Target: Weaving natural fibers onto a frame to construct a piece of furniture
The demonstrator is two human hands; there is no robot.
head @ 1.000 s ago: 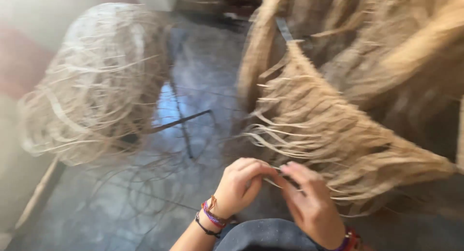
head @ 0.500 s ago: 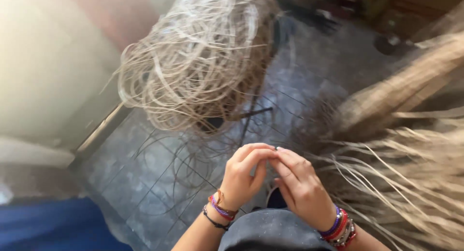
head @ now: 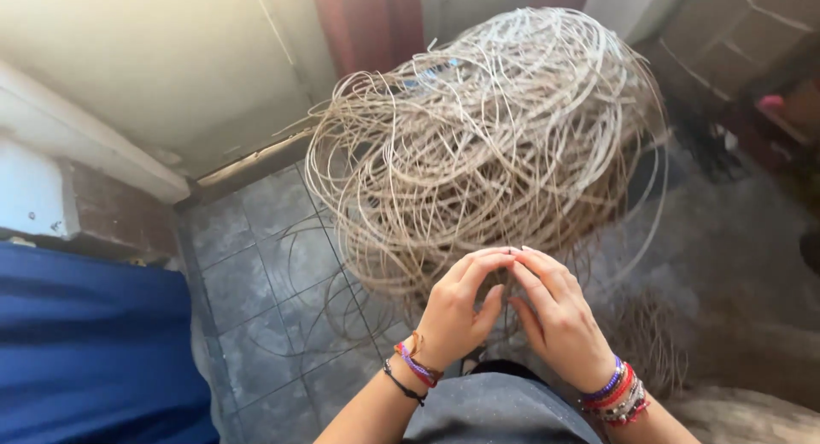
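Cane strand coil (head: 487,153) just beyond both hands, left hand (head: 457,311) and right hand (head: 555,316) fingertips meeting — grip pinched, contents too fine to tell

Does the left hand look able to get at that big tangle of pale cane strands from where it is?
Probably yes. The left hand is raised fingertip to fingertip with the right hand, right in front of the tangle of cane strands. Nothing solid lies between; loose loops already hang beside its fingers.

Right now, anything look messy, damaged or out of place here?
The big coil of pale cane strands is loose and tangled, with stray loops spilling onto the grey tiled floor. The left hand and right hand meet fingertip to fingertip just in front of it. No visible damage.
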